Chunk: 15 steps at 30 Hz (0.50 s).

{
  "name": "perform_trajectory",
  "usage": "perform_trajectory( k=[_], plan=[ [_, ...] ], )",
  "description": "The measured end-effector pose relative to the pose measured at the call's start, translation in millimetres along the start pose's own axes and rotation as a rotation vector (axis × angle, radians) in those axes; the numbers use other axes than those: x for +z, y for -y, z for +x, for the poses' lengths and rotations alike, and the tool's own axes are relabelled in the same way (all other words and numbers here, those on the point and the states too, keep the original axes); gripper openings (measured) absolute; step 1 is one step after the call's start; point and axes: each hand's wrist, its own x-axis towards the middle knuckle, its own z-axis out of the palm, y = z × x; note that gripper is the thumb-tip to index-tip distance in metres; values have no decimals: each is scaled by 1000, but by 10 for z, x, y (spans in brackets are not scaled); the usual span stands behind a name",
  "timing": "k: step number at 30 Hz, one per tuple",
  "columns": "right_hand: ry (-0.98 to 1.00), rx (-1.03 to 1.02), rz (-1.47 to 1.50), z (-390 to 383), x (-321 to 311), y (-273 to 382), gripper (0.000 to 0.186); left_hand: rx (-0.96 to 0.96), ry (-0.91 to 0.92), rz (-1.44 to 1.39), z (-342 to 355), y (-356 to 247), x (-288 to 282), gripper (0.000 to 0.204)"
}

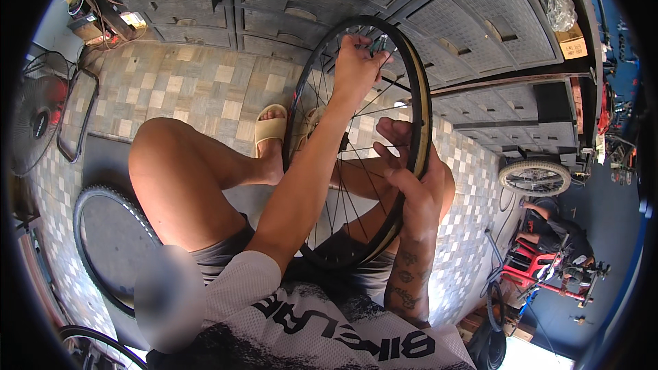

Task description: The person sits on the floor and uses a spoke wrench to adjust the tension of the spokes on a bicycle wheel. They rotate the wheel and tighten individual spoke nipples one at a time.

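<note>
A bicycle wheel without a tyre stands tilted between my knees, its black rim bearing a yellowish strip and thin black spokes. Across the spokes reaches my left arm, and my left hand is closed near the top inside of the rim. From its fingers sticks a small green tool; its exact kind is too small to tell. Lower on the right side, my right hand is wrapped round the rim, thumb and fingers inside the wheel. The hub shows beside my left forearm.
Grey drawer cabinets line the far side and the right. A loose tyre lies at the left, below a standing fan. Another wheel leans at the right, near a person on a red chair.
</note>
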Motion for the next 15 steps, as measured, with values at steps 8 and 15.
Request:
perform_trajectory(
  k=[8, 15],
  plan=[
    [2, 4, 0, 0, 7, 14, 63, -33, -31, -390, -82, -50, -30, 27],
    [7, 2, 6, 10, -15, -4, 63, -121, 3, -44, -19, -37, -32, 22]
  ],
)
